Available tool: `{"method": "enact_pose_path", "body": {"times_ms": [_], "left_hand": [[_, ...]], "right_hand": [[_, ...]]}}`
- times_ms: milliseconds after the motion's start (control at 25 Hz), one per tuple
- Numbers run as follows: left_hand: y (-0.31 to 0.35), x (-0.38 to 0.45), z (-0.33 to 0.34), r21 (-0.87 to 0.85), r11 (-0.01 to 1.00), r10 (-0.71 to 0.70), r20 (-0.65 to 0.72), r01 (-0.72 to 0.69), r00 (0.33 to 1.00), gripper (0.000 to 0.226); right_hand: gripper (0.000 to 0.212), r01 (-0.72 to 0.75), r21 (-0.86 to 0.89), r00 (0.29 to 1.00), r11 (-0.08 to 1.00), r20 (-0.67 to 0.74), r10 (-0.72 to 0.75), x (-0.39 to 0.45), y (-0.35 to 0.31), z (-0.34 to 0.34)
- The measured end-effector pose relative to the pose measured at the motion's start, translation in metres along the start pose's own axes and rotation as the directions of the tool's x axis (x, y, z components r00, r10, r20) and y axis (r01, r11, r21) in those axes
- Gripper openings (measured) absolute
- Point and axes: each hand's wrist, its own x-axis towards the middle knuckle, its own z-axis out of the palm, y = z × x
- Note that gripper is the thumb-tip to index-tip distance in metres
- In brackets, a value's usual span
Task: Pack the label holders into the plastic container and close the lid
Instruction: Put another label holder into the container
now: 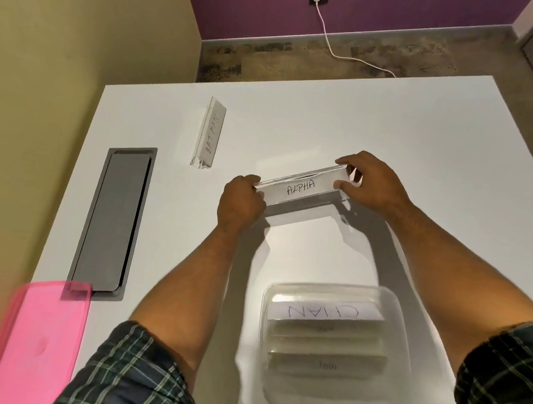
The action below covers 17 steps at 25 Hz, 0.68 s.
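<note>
Office: desk (cable hatch)

On the counter, the container sits near the front edge with label holders inside. The lid lies far left of it. Behind the container, both hands hold the ALPHA holder; the BATMAN holder lies behind and left.

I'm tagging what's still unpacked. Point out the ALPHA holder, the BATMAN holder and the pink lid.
ALPHA label holder [300, 191]: head view, on its lettered front face.
BATMAN label holder [210, 138]: head view, on its paper insert.
pink lid [42, 338]: head view, middle of its flat top.
</note>
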Motion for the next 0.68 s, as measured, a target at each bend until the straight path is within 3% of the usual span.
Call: {"method": "enact_pose_path", "body": {"times_ms": [200,280,400,560,680], "left_hand": [[0.005,-0.021,-0.021,-0.068,0.998,0.002,0.121,0.007,0.993,0.028],[0.009,-0.028,-0.031,-0.099,0.995,-0.007,0.241,0.031,0.970,0.022],[0.020,-0.036,-0.046,-0.105,0.991,-0.038,0.361,0.081,0.932,0.031],[0.035,-0.051,-0.066,-0.096,0.979,-0.095,0.562,0.179,0.821,0.044],[0.042,-0.060,-0.074,0.001,0.982,-0.138,0.675,0.187,0.725,0.043]], "right_hand": [[0.073,0.006,-0.036,0.998,0.999,0.056,-0.004,-0.043,-0.007,-0.017],[0.071,0.032,-0.100,0.997,0.995,0.075,-0.024,-0.055,-0.006,-0.024],[0.062,0.117,-0.218,0.990,0.969,0.104,-0.096,-0.071,-0.005,-0.034],[0.061,0.360,-0.400,0.933,0.843,0.177,-0.314,-0.089,-0.007,-0.054],[0.058,0.528,-0.430,0.849,0.733,0.258,-0.461,-0.102,-0.011,-0.069]]}}
